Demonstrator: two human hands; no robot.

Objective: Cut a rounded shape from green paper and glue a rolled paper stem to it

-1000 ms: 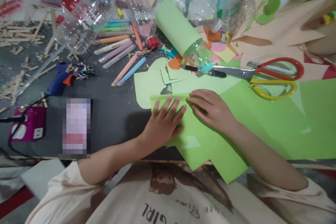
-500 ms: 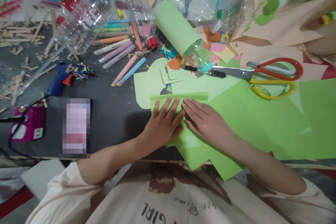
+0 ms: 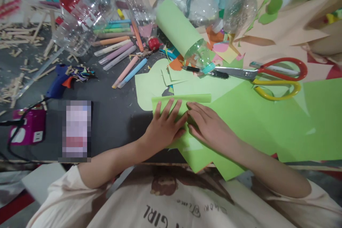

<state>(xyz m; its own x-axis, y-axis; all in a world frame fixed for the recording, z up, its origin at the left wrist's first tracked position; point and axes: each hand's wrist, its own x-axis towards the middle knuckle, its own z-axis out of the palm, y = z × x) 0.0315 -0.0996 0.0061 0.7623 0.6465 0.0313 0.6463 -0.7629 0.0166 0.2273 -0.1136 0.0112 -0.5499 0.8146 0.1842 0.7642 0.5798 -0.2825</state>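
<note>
A sheet of bright green paper [image 3: 197, 98] lies in front of me, with a narrow rolled or folded strip along its far edge. My left hand [image 3: 167, 124] rests flat on it, fingers spread and their tips just below that strip. Beside it, my right hand [image 3: 211, 123] lies on the same paper, fingers stretched out and close together, its fingertips almost meeting the left thumb side. Neither hand grips anything. Pale green cut paper [image 3: 146, 89] lies beyond the sheet. The palms hide the paper's middle.
Scissors [image 3: 251, 74] and a black pen [image 3: 205, 72] lie beyond my hands. A bottle wrapped in green paper [image 3: 179, 26] stands among clear bottles. Markers [image 3: 132, 73], a blue glue gun [image 3: 59, 80] and a phone [image 3: 77, 128] are left; larger green paper [image 3: 288, 128] spreads right.
My right hand's fingers have shifted slightly and look a little more bent. The left hand stays in place on the paper. The whole view has moved very slightly.
</note>
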